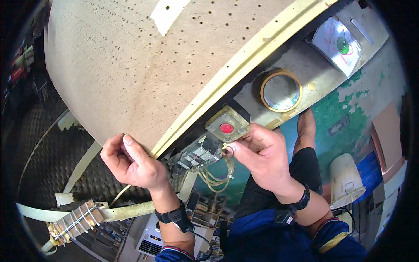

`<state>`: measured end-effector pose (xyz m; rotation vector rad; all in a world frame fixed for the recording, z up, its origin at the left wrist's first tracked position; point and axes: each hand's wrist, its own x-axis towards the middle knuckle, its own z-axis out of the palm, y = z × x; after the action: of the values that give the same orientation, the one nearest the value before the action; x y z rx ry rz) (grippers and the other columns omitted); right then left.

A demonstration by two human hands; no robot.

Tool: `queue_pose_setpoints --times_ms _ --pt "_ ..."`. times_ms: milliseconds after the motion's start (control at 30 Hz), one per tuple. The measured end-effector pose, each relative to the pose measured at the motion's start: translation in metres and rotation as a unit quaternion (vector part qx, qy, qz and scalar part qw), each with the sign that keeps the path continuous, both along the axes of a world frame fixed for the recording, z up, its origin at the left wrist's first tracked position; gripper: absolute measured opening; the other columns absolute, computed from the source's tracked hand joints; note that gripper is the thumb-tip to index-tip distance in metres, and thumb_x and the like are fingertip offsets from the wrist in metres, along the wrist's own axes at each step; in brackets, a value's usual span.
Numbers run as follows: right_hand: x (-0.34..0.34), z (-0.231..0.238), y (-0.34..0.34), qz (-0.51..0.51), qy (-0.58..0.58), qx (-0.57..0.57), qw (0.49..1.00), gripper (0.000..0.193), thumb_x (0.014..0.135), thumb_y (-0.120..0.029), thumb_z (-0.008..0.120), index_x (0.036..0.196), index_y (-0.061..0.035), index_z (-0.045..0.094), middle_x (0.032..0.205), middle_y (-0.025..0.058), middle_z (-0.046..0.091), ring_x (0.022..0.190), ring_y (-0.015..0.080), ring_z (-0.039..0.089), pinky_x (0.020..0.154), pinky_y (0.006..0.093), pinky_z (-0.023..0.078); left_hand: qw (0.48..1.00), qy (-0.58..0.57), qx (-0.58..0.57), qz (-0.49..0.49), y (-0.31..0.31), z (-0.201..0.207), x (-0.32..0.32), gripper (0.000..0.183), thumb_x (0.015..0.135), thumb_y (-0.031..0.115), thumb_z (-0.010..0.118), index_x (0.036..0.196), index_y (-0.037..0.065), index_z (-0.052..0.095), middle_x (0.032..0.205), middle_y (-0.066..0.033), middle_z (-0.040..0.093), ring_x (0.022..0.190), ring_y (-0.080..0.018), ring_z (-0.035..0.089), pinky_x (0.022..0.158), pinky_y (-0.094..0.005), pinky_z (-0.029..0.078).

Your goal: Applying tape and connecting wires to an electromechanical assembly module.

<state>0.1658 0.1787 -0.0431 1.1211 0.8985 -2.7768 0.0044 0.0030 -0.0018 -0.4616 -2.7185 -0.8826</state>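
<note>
A tan sheet [126, 74], dotted with small holes, slopes across the upper left, with a pale yellow strip [227, 70] along its right edge. At its bottom corner, my left hand [135, 163] has its fingers curled and thumb bent in; what they pinch, if anything, is hidden. My right hand [264, 161] is closed beside a metal plate with a red push button [226, 128]. Something small and pale shows at its thumb tip, too small to name. Left of that hand sits a metal switch box [200, 152], with looped wires [222, 185] hanging below.
A roll of tape [261, 89] and a shiny sheet with a green spot [342, 45] lie on the grey ledge. On the floor stands a white bucket [345, 179]. A curved pale bar [131, 212] carries a bound wooden block [76, 222]. Dark ribbed material fills the left.
</note>
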Motion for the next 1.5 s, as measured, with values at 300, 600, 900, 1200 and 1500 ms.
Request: queue_pose_setpoints --times_ms 300,600,900,1200,1500 --pt "0.002 -0.003 -0.004 0.010 -0.024 -0.003 1.000 0.010 0.102 0.000 0.075 0.102 0.0049 0.066 0.101 0.0051 0.071 0.093 0.0049 0.066 0.078 0.0221 0.055 1.000 -0.009 0.017 -0.002 0.006 0.001 0.001 0.007 0.104 -0.001 0.067 0.109 0.000 0.063 0.097 0.0006 0.054 0.077 -0.0052 0.043 0.068 -0.0216 0.036" --pt "-0.001 0.002 -0.005 0.007 -0.054 0.002 0.999 0.010 0.103 -0.003 0.076 0.104 0.0039 0.068 0.097 0.0022 0.071 0.086 0.0015 0.062 0.072 0.0193 0.051 1.000 0.001 0.026 -0.008 0.006 -0.001 0.000 0.006 0.104 0.000 0.067 0.109 0.000 0.063 0.095 0.0012 0.053 0.076 -0.0047 0.041 0.067 -0.0214 0.034" --pt "0.003 -0.001 -0.005 0.022 -0.050 0.024 0.998 0.011 0.103 -0.005 0.076 0.104 0.0016 0.067 0.093 -0.0008 0.069 0.081 -0.0008 0.058 0.067 0.0176 0.047 1.000 -0.006 0.025 -0.002 0.008 0.000 0.001 0.007 0.104 0.000 0.067 0.110 0.000 0.063 0.095 0.0015 0.053 0.076 -0.0045 0.040 0.066 -0.0215 0.033" --pt "-0.002 0.001 -0.007 -0.004 -0.036 0.036 0.999 0.012 0.102 -0.001 0.075 0.100 0.0022 0.064 0.096 0.0017 0.071 0.088 0.0023 0.064 0.071 0.0206 0.053 1.000 -0.001 0.025 -0.009 0.008 -0.001 0.000 0.007 0.104 0.001 0.067 0.110 0.000 0.063 0.094 0.0019 0.053 0.075 -0.0043 0.040 0.066 -0.0212 0.033" --pt "-0.001 -0.001 0.003 0.024 -0.017 -0.016 0.999 0.011 0.103 -0.001 0.073 0.103 0.0051 0.064 0.101 0.0060 0.072 0.093 0.0055 0.068 0.075 0.0221 0.057 1.000 0.013 0.008 -0.010 0.010 0.001 0.000 0.008 0.104 0.000 0.067 0.110 0.000 0.064 0.096 0.0015 0.053 0.077 -0.0048 0.041 0.067 -0.0211 0.034"
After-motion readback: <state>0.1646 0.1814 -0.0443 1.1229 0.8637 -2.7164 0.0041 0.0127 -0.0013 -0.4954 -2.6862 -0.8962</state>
